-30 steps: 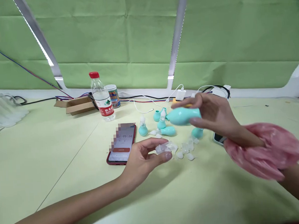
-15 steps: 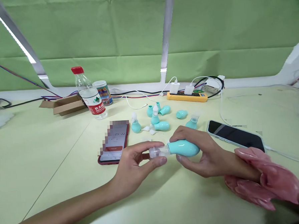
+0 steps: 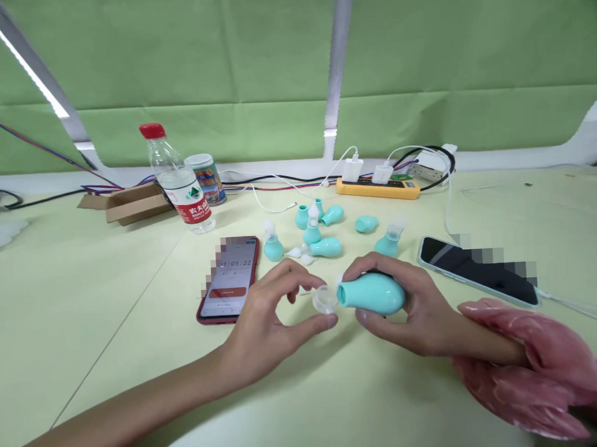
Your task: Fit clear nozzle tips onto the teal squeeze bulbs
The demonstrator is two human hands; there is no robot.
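At the far left of your pale green table (image 3: pixel 83 315) an open brown cardboard box (image 3: pixel 127 204) lies near the back edge. Just right of it stands a clear plastic water bottle with a red cap (image 3: pixel 176 180), and a small printed can (image 3: pixel 206 179) stands close behind that. Nearer to you, a red-cased phone with a lit screen (image 3: pixel 229 279) lies flat.

Your left hand (image 3: pixel 268 325) hovers just right of that phone, fingers curled, with the thumb and forefinger pinching toward a small clear plastic nozzle tip (image 3: pixel 325 297). The tip sits right at the mouth of a teal rubber squeeze bulb (image 3: pixel 375 294); you cannot tell whether it is seated in the bulb or merely against it.

Your right hand (image 3: pixel 407 304) is wrapped around that bulb, holding it on its side just above the table, mouth pointing left. A crumpled pink plastic cover (image 3: pixel 531 365) is bunched around your right wrist.

Behind your hands, a cluster of small teal bulbs and clear tips (image 3: pixel 323 232) is scattered on the table. Further back lies a yellow power strip with white chargers plugged in (image 3: pixel 377 187). To the right, a dark-screened phone on a white cable (image 3: pixel 476 271) lies flat.
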